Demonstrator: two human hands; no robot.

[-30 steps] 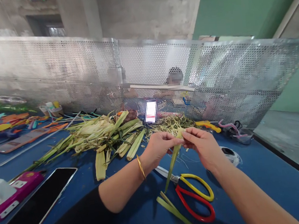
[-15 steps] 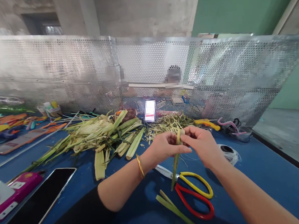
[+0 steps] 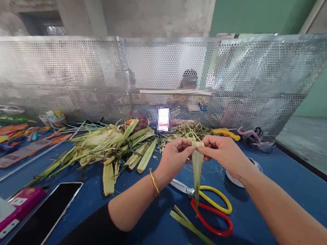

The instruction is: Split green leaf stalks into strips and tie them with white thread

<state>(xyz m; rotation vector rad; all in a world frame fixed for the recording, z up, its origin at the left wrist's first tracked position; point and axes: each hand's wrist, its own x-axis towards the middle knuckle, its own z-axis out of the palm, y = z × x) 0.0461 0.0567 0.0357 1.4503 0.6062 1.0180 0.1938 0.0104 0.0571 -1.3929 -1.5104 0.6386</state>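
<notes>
A pale green corn husk strip (image 3: 197, 169) hangs between my hands, its wide end up and its narrow tip pointing down. My left hand (image 3: 176, 154) pinches the top edge from the left, thumb and fingers together. From the right, my right hand (image 3: 224, 153) pinches the same edge. Below lies a pair of scissors (image 3: 191, 191) with one yellow and one red handle; the husk tip hangs in front of them. Narrow green strips (image 3: 191, 225) rest on the table nearer to me. Behind my right wrist sits a spool of clear thread (image 3: 235, 179), partly hidden.
A heap of husks (image 3: 102, 144) lies left of centre, with shredded scraps (image 3: 186, 132) behind my hands. A yellow tool (image 3: 226, 133) is at the right. A black-screened phone (image 3: 43, 222) and purple power strip (image 3: 24, 205) lie left. A perforated metal screen (image 3: 158, 69) stands behind.
The husk strip has turned from nearly edge-on to show its broad face, spread between both hands. My right hand has shifted slightly right, covering more of the thread spool.
</notes>
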